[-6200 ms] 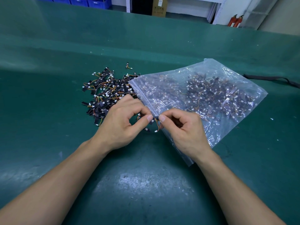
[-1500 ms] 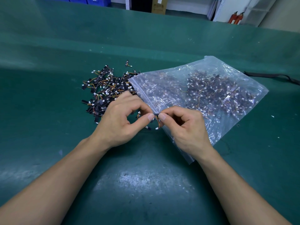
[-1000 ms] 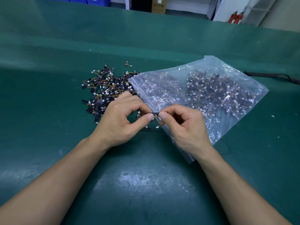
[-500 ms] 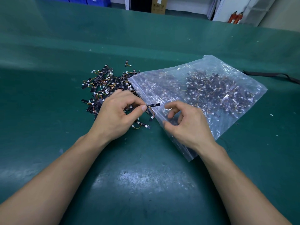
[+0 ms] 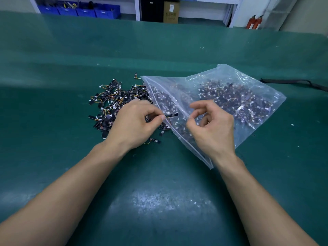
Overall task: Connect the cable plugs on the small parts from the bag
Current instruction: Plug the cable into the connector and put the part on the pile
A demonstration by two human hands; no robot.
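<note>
A clear plastic bag (image 5: 229,80) lies on the green mat, filled with many small black parts with orange wires and white plugs. A loose pile of the same parts (image 5: 113,102) lies just left of the bag's mouth. My left hand (image 5: 133,125) pinches one small black part (image 5: 171,115) between thumb and forefinger, its strip pointing right over the bag's edge. My right hand (image 5: 211,126) hovers over the bag's near corner, fingers loosely curled, holding nothing.
A single part (image 5: 153,140) lies on the mat below my left hand. A dark strap (image 5: 292,82) lies at the right edge. Blue bins (image 5: 87,12), a cardboard box (image 5: 171,14) and shelving stand beyond the table.
My right hand has let go of the part and drawn back to the right over the bag. My left hand has carried the part up and left toward the pile.
</note>
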